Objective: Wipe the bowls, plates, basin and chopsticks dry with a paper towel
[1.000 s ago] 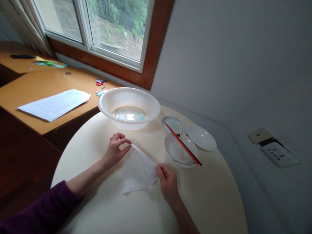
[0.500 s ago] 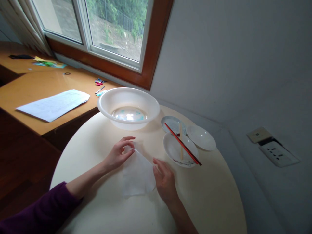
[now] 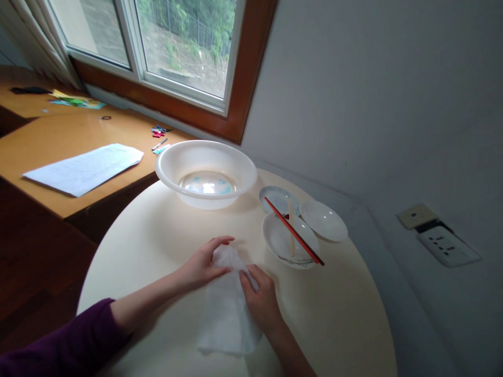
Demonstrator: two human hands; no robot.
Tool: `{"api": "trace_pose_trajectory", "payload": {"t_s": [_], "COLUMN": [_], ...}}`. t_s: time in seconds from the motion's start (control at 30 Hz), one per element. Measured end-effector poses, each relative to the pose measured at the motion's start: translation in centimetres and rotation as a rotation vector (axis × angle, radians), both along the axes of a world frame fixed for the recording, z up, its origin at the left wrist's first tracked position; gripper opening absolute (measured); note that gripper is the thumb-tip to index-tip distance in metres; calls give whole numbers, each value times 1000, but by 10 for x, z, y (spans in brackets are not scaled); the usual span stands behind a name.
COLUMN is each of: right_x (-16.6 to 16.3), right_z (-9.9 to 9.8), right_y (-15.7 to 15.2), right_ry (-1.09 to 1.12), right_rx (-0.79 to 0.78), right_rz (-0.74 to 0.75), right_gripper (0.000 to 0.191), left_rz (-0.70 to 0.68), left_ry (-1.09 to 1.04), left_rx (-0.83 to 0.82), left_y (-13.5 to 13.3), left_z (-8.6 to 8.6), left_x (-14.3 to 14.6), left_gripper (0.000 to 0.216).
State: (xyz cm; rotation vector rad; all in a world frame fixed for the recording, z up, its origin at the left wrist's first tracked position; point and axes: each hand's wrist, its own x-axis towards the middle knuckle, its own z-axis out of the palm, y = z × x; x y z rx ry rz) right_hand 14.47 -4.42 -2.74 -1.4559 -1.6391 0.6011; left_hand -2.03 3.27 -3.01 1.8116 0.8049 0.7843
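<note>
A thin white cloth (image 3: 223, 324) hangs in loose folds low over the round table, its top bunched between my hands; it could also be soft tissue. My left hand (image 3: 208, 262) curls around the bunched upper end, thumb below and index finger stretched out above. On the cloth's right side, my right hand (image 3: 261, 298) pinches the edge between thumb and fingers. The cloth's lower part spreads toward me.
A large white basin (image 3: 206, 196) stands at the table's (image 3: 346, 319) back. To the right are a bowl (image 3: 275, 241) with red chopsticks (image 3: 293, 230) and light chopsticks (image 3: 291, 243) across it, and two plates (image 3: 324, 220). Paper sheets (image 3: 86, 170) lie on the left desk.
Both hands have come closer together. The left moved right and a little down, the cloth's top is now gathered between them, and its lower edge sits nearer me.
</note>
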Motion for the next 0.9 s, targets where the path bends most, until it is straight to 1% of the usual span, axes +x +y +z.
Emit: {"api": "trace_pose_trajectory", "payload": {"t_s": [0.07,0.13,0.27,0.4,0.47,0.53,0.6,0.67,0.73,0.77,0.8,0.9], "right_x": [2,4,14,26,30,32,32,33,34,35,36,33], "right_z": [0,0,-3,-13,-18,-21,-22,-22,-21,-21,-21,-15], "right_y": [1,3,3,0,-2,-5,-7,-10,-14,-15,-17,-20], "right_ry": [38,43,-6,-124,-133,-139,-174,-219,-288,-337,-393,-549], "right_rx": [-43,-62,-40,-28,-35,-38,-30,-17,0,10,25,134], "right_rz": [-35,-64,-144,-253,-262,-250,-240,-232,-254,-276,-301,-359], "right_gripper": [20,22,26,28,26,29,31,32,33,34,35,36], "left_rz": [19,34,87,123,131,142,185,274,343,341,307,112], "left_ry": [20,22,73,153,185,220,266,309,338,355,376,481], "left_rx": [-129,-171,-74,-17,-6,20,93,225,367,424,470,586], "left_y": [7,13,21,27,30,32,32,27,17,10,2,-23], "left_z": [-8,-12,-11,-6,-6,-6,-4,-2,1,2,2,-2], "left_x": [-1,-4,-12,-25,-30,-34,-35,-34,-31,-29,-26,-17], "left_gripper": [62,63,60,56,57,56,53,46,38,36,35,42]}}
